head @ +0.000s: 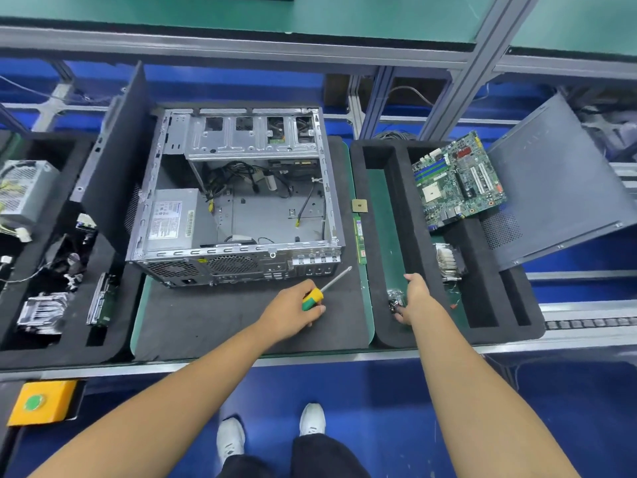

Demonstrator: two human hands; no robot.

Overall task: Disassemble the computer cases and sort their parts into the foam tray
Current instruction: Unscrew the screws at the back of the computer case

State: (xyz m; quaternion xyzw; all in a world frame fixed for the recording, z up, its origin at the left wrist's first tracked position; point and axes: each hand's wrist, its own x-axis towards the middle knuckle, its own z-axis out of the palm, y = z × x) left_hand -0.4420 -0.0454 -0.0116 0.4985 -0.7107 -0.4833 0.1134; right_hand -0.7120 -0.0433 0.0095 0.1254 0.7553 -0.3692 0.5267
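I am holding the screwdriver in my left hand, fingers wrapped round its yellow-and-green handle and the shaft angled up and to the right, clear of the work, so the tool is staying ready while the other hand is sorting. My right hand is reaching down into the long slot of the foam tray, its fingers curled round a small dark metallic part; what the part is I cannot tell. I am judging this to be the placing step, the slot's green floor serving as the bin for small hardware.

Between my two hands, and running away from them, a memory stick and a small square chip are lying on the tray's near wall. Just beyond my right hand a finned heatsink is sitting in its own pocket.

Directly ahead of my left hand the computer case is lying on its side on the dark mat, open face up to give access. The power supply and loose cables are remaining inside.

Farther out past my right hand the motherboard is resting tilted across the tray, with the side panel leaning beyond it.
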